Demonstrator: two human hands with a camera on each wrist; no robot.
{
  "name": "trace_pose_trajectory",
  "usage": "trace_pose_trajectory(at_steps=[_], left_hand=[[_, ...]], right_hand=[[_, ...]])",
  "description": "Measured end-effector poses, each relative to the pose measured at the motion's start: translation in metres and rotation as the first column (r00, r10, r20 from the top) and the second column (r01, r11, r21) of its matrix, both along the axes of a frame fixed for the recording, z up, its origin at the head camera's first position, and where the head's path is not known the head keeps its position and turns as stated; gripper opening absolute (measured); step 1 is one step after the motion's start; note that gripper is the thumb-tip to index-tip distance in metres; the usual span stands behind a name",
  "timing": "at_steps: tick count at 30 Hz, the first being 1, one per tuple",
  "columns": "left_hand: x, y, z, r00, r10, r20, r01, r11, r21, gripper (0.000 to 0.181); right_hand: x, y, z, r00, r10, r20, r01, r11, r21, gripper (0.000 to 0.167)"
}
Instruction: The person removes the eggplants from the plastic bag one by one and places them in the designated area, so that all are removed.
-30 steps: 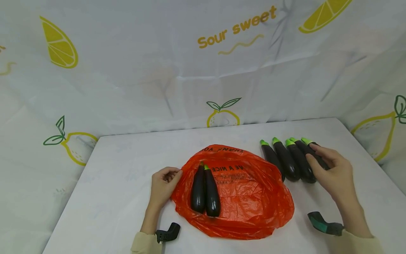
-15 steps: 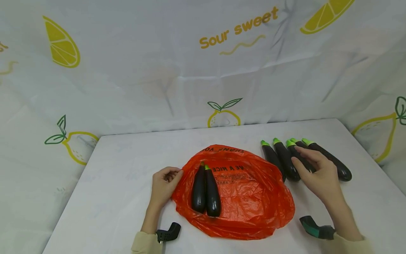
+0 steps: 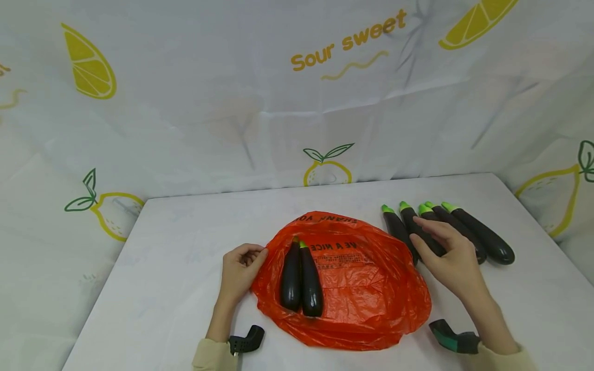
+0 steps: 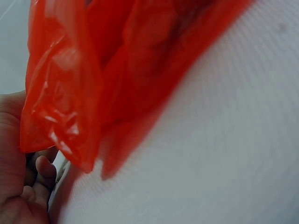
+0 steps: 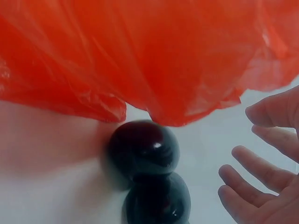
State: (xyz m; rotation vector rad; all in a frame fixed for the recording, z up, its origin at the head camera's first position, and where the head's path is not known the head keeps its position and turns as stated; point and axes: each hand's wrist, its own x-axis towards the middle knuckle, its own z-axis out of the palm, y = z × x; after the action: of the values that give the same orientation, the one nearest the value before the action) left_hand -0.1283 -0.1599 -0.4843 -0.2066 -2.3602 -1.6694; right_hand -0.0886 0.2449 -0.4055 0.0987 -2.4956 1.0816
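Observation:
A red plastic bag (image 3: 357,293) lies spread with its mouth wide on the table. Inside, on its left side, are two dark eggplants (image 3: 291,281) with their stem ends pointing away. My left hand (image 3: 238,273) pinches the bag's left rim between thumb and fingers; the left wrist view shows the red film (image 4: 60,93) at that hand. Several more eggplants (image 3: 482,234) with bright green caps lie side by side right of the bag. Over the middle of this row is my right hand (image 3: 447,257), partly covering them. In the right wrist view its fingers (image 5: 261,168) are spread, apart from the eggplant ends (image 5: 145,149).
The white-covered table (image 3: 176,288) reaches back to a pale curtain (image 3: 199,103) printed with lemons. The bag's right edge touches or overlaps the nearest eggplant of the row; which, I cannot tell. Dark wrist devices (image 3: 246,340) sit at both cuffs.
My right hand has moved left along the row, from the rightmost eggplant towards the bag, uncovering the eggplants on the right. The left hand and the bag have stayed in place.

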Motion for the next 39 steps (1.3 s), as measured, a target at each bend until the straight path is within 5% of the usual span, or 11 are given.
trace_pose_trajectory(at_steps=[39], left_hand=[[0.0, -0.001, -0.001, 0.999, -0.007, -0.032, 0.006, 1.0, -0.027, 0.009]], right_hand=[[0.006, -0.037, -0.002, 0.988, 0.143, 0.05, -0.144, 0.99, 0.001, 0.039]])
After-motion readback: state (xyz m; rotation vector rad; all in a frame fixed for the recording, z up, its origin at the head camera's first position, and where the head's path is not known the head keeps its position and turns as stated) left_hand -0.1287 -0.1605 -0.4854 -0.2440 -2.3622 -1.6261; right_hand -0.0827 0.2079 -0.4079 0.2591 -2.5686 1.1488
